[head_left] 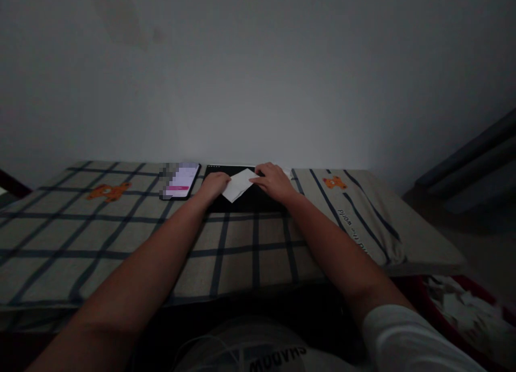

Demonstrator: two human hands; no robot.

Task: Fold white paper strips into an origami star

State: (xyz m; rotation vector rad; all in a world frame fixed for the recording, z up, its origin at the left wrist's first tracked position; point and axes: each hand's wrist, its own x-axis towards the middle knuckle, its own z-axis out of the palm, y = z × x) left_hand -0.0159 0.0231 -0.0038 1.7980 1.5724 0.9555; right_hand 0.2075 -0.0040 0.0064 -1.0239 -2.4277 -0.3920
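Observation:
A folded sheet of white paper (pixel 237 186) lies at a slant over a black flat board or mat (pixel 250 204). My left hand (pixel 215 186) grips the paper's left corner, thumb and fingers closed on it. At the upper right edge, my right hand (pixel 274 181) pinches the same paper between thumb and fingers. One lower edge shows a fold line with layers slightly apart. Something pale, partly hidden, sits behind my right hand at the board's far edge.
A phone (pixel 183 181) with its screen lit lies left of the board. The checked tablecloth (pixel 121 237) with bear prints covers the table, which meets a plain wall (pixel 250 81). A red container (pixel 447 313) holding white paper scraps stands below at the right.

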